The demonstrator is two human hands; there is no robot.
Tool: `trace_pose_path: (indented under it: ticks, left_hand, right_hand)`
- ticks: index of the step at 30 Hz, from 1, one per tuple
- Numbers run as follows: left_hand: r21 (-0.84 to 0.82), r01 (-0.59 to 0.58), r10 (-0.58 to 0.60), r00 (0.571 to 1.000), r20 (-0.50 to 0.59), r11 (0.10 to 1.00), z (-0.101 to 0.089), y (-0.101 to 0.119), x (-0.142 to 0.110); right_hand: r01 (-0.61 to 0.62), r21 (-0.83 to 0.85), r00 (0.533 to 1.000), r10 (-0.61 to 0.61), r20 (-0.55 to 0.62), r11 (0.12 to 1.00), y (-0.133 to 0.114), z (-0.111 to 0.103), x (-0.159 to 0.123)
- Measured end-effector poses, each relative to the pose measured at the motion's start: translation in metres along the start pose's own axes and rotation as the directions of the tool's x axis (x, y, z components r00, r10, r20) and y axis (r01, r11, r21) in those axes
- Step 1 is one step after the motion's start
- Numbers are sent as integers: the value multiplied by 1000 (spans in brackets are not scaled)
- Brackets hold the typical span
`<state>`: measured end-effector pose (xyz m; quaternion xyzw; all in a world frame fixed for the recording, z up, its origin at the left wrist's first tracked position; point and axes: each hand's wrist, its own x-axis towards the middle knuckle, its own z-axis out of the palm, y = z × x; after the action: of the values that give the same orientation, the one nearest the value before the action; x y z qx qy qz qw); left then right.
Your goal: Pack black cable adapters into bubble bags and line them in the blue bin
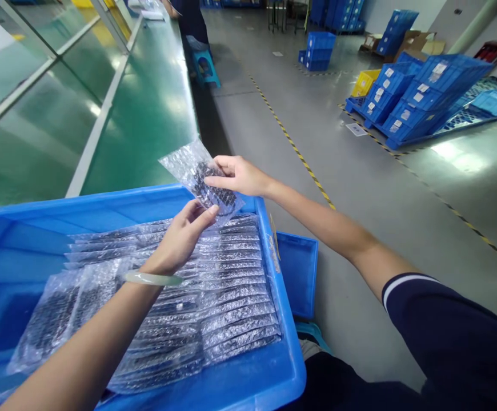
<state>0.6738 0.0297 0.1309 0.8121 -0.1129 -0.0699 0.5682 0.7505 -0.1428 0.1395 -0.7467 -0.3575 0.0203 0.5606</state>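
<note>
You hold one bubble bag (195, 170) near the middle of the frame, up above the far right corner of a big blue box (103, 206). There is something dark inside the bag, but the bubbles make it hard to tell what it is. Your right hand (243, 176) comes in from the right and pinches the bag, with the thumb flat on its front and the other fingers at its edge. Your left hand (187, 231) comes up from the lower left and pinches the bag's bottom edge between thumb and fingers. A pale green bracelet (152, 278) is around your left wrist. Under your hands, lots of packed bags (237, 285) stand close together in rows in the box. At the lower left, some loose bags (57, 308) lean flatter beside the rows. A green table (145, 114) runs to the top of the frame, where another person (192, 25) sits on a blue stool (205, 68). At the upper right, blue bins (424, 97) stand in piles, with a yellow bin (364, 83) next to them.
</note>
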Motion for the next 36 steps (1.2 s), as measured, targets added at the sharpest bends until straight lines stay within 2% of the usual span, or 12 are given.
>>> trace_pose_path:
  ticks: [2,4,7,9,16,20,25,27,30,32,34,36]
  left_hand:
    - [-131,56,-59,998,-17,990,-6,4,-2]
    - [-133,85,-94,994,-62,987,-11,6,-6]
    - [-119,57,-73,987,-142,991,-14,10,-12]
    - [-76,56,-70,980,-184,995,-14,14,-15]
    - [331,2,71,975,-209,944,-18,33,-20]
    - [618,14,114,979,-168,786,-23,37,-22]
    - [885,-8,338,926,-170,466,-10,31,-32]
    - [908,-70,377,921,-101,414,-1,27,-35]
    - [859,-292,439,894,90,420,9,17,-34]
    - [832,-331,376,912,162,445,12,7,-25]
    - [850,-244,225,962,153,466,13,-5,-8]
    - [859,-179,90,984,155,480,14,-18,13]
  right_hand:
    - [19,159,999,-24,30,987,-4,6,2]
    - [27,195,999,-20,-38,980,-8,13,3]
    - [-2,39,965,12,-262,999,-21,17,-4]
    - [-30,-93,944,-3,-330,995,-34,17,-12]
    - [-39,-405,979,-47,-200,914,-71,15,-34]
    - [-27,-587,962,-139,-235,809,-85,15,-39]
    - [-170,-599,985,150,-83,782,-87,21,-37]
    - [-173,-612,984,157,-81,772,-78,24,-32]
    - [-138,-706,990,124,-71,695,-63,18,-24]
    - [-91,-770,992,127,-13,631,-57,11,-20]
    - [-41,-813,990,136,47,581,-55,3,-17]
    - [-14,-841,983,160,86,541,-56,1,-15]
